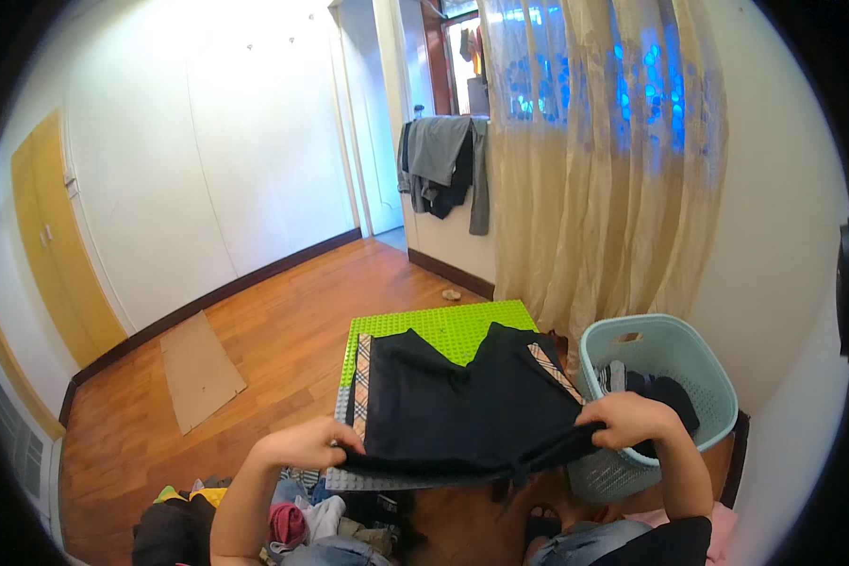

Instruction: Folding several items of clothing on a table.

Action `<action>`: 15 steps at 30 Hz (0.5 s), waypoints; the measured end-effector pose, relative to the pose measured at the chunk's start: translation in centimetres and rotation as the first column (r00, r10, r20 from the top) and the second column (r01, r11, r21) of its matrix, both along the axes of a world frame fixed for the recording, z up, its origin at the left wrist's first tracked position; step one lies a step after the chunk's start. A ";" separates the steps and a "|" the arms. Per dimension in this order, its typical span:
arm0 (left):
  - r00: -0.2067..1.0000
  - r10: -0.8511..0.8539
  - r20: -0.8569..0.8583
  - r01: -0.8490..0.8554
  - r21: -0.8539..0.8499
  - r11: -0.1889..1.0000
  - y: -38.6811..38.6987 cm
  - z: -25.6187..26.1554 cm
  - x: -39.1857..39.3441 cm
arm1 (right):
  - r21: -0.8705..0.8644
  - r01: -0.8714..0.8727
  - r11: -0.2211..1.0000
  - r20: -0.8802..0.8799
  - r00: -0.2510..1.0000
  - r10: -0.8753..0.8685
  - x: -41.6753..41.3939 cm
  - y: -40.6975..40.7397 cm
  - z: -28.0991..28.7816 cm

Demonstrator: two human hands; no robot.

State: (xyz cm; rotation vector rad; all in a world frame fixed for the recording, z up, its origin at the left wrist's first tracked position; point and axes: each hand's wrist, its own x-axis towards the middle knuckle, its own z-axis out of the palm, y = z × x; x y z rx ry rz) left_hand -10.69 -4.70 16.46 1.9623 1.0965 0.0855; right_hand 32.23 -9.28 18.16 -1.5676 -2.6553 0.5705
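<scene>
Black shorts [431,396] with plaid side stripes lie spread over a studded building-plate table top [439,322], green at the far part and grey along the left and near edges. The waistband faces me, with a drawstring hanging near its middle. My left hand [318,444] pinches the left end of the waistband, and my right hand [626,419] pinches the right end, close to the laundry basket. The legs point away from me, towards the curtain side of the room.
A pale blue plastic laundry basket [714,396] holding dark and grey clothes stands at the right. A pile of mixed clothes [325,520] lies below left. Flat cardboard [199,371] rests on the wooden floor. Beige curtains [601,212] hang behind; grey garments [439,156] drape over a ledge.
</scene>
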 end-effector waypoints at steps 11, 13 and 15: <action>0.942 0.218 0.254 -0.292 0.941 0.169 19.9 6.1 2.5 | 0.614 0.377 0.694 -0.351 0.917 -0.189 -0.9 20.4 5.3; 0.840 0.185 0.510 -0.527 0.848 0.058 20.0 12.2 4.2 | 0.847 0.455 0.274 -0.492 0.867 0.084 -1.0 22.6 9.0; 0.762 0.165 0.626 -0.644 0.760 0.087 19.1 15.7 4.9 | 0.810 0.519 0.274 -0.564 0.817 0.121 -2.0 22.2 11.3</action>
